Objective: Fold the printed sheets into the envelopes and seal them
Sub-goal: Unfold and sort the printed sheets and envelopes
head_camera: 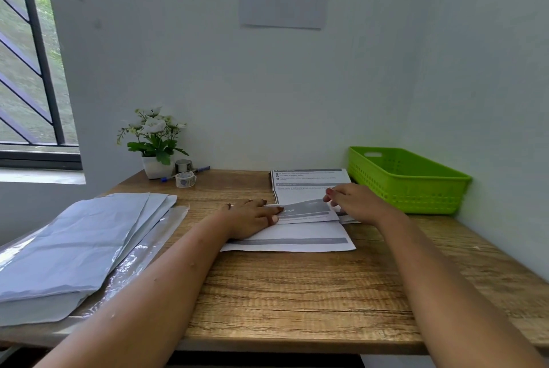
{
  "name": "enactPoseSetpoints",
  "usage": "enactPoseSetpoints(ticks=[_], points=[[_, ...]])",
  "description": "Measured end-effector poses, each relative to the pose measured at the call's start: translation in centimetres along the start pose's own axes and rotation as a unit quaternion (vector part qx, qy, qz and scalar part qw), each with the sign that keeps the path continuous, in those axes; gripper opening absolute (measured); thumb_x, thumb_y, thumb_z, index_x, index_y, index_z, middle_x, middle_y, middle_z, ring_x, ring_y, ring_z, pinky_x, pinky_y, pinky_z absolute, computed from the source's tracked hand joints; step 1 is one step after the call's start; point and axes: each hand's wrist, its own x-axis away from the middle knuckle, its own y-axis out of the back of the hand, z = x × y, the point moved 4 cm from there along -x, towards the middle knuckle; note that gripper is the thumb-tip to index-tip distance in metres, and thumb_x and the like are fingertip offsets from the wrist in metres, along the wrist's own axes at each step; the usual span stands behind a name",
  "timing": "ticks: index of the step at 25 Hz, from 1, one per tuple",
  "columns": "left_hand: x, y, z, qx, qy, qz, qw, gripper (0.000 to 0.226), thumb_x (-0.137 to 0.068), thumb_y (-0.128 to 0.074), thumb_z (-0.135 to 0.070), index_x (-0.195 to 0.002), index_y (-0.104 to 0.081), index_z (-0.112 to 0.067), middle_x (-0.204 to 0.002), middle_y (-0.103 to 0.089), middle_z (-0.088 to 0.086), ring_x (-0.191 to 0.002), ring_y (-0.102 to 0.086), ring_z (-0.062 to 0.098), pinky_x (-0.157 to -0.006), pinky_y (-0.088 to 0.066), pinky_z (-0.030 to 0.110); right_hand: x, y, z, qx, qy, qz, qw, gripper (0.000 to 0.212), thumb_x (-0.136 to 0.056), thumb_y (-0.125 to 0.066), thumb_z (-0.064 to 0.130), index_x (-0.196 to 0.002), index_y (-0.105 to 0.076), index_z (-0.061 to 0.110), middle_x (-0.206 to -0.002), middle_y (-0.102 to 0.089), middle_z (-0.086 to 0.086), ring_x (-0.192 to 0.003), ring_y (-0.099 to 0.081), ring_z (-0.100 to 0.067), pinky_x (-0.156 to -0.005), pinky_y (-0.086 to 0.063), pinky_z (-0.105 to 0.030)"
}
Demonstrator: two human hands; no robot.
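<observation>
At the desk's middle, we are mid-fold on one printed sheet [297, 232].
Envelopes [83, 237] lie well off to our left, nearer the left arm. Our left hand [252, 219] lies flat, fingers straight, pressing the sheet's left end. The sheet runs long side to side between both hands, its far part turned over toward us. Our right hand [356, 204] pinches that flap's right end, just before the stack of sheets [309, 189].

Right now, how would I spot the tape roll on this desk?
On the wooden table, find the white flowerpot at the far left by the wall. Just right of it sits the tape roll: a pale printed ring, unlike the shiny metal cylinder behind it and the thin blue pen.
</observation>
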Motion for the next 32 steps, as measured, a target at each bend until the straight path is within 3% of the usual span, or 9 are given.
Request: enactPoseSetpoints(ticks=[4,8,14,16,19,22,27,29,32], points=[[0.0,0.3,-0.2,0.014,-0.002,-0.022,1.0,0.058,-0.092,-0.025,-0.065,-0.146,-0.017,-0.045,-0.158,-0.015,-0.006,-0.145,-0.014,0.026,-0.113,-0.009,0.06,0.0,-1.5,-0.2,0.147,-0.027,0.074,0.986,0.049,-0.086,-0.061,0.051,-0.126,-0.056,0.024,-0.131,-0.054,-0.005,-0.123,-0.049,-0.022,-0.095,-0.039,-0.029],[-0.3,0.5,0.4,0.082,-0.017,-0.075,0.994,0.071,-0.082,-0.041,-0.072,-0.144,-0.023,-0.042,-0.153,-0.029,-0.003,-0.14,-0.027,0.027,-0.112,-0.021,0.056,0.0,-1.8,0.0,0.078,-0.027,0.068,0.994,0.063,-0.082,-0.071,0.039,-0.138,-0.044,0.027,-0.14,-0.048,-0.008,-0.126,-0.047,-0.022,-0.097,-0.037,-0.027],[0.6,2.1,-0.5,0.088,-0.043,-0.19,0.977,0.082,-0.075,-0.064,-0.061,-0.143,-0.025,-0.038,-0.143,-0.035,0.0,-0.131,-0.033,0.024,-0.109,-0.03,0.049,-0.8,-1.5,-1.0,-0.097,-0.07,0.007,0.993,0.093,-0.072,-0.08,0.004,-0.147,-0.027,0.02,-0.098,-0.054,-0.006,-0.102,-0.055,-0.024,-0.091,-0.048,-0.036],[0.9,2.4,-0.6,0.072,-0.037,-0.207,0.975,0.087,-0.073,-0.065,-0.062,-0.144,-0.023,-0.037,-0.145,-0.032,-0.001,-0.133,-0.029,0.024,-0.11,-0.025,0.048,-0.9,-1.6,-1.0,-0.14,-0.07,0.012,0.988,0.071,-0.076,-0.074,-0.004,-0.138,-0.043,0.013,-0.089,-0.057,-0.002,-0.101,-0.058,-0.026,-0.086,-0.052,-0.037],[1.5,2.8,-0.4,0.05,-0.013,-0.248,0.967,0.091,-0.069,-0.066,-0.065,-0.143,-0.021,-0.038,-0.143,-0.034,-0.002,-0.132,-0.028,0.024,-0.109,-0.021,0.048,-0.2,-1.5,-0.4,-0.224,-0.065,0.034,0.972,0.042,-0.083,-0.061,-0.012,-0.12,-0.06,0.01,-0.101,-0.065,-0.007,-0.099,-0.061,-0.024,-0.067,-0.053,-0.028],[2.4,3.9,-0.6,0.086,-0.019,-0.292,0.952,0.069,-0.072,-0.07,-0.055,-0.131,-0.041,-0.034,-0.128,-0.054,-0.005,-0.122,-0.045,0.02,-0.103,-0.026,0.041,0.0,-1.2,-0.3,-0.252,-0.062,0.032,0.965,0.032,-0.086,-0.057,-0.011,-0.106,-0.063,0.012,-0.095,-0.066,-0.004,-0.087,-0.062,-0.019,-0.056,-0.046,-0.023],[4.6,5.8,-2.8,-0.007,-0.046,-0.402,0.914,0.014,-0.085,-0.063,-0.036,-0.094,-0.06,-0.026,-0.088,-0.065,-0.008,-0.089,-0.061,0.018,-0.081,-0.029,0.027,-0.2,-1.0,-0.6,-0.274,-0.056,0.012,0.96,0.03,-0.086,-0.049,-0.016,-0.074,-0.06,0.01,-0.072,-0.059,-0.007,-0.063,-0.059,-0.019,-0.046,-0.045,-0.022],[4.6,5.7,-3.4,-0.042,-0.037,-0.405,0.912,0.015,-0.086,-0.059,-0.039,-0.088,-0.058,-0.024,-0.089,-0.067,-0.006,-0.086,-0.062,0.02,-0.072,-0.027,0.026,-0.3,-0.8,-0.8,-0.289,-0.07,-0.001,0.955,0.038,-0.088,-0.04,-0.018,-0.07,-0.061,0.009,-0.073,-0.061,-0.007,-0.055,-0.059,-0.015,-0.041,-0.045,-0.017],[4.1,5.3,-3.6,-0.046,-0.037,-0.353,0.934,0.044,-0.084,-0.049,-0.064,-0.099,-0.062,-0.024,-0.096,-0.068,-0.007,-0.089,-0.063,0.019,-0.068,-0.033,0.028,-0.5,-0.7,-0.9,-0.289,-0.072,-0.018,0.954,0.044,-0.085,-0.035,-0.02,-0.066,-0.063,0.008,-0.088,-0.062,-0.01,-0.072,-0.057,-0.02,-0.043,-0.047,-0.016]])
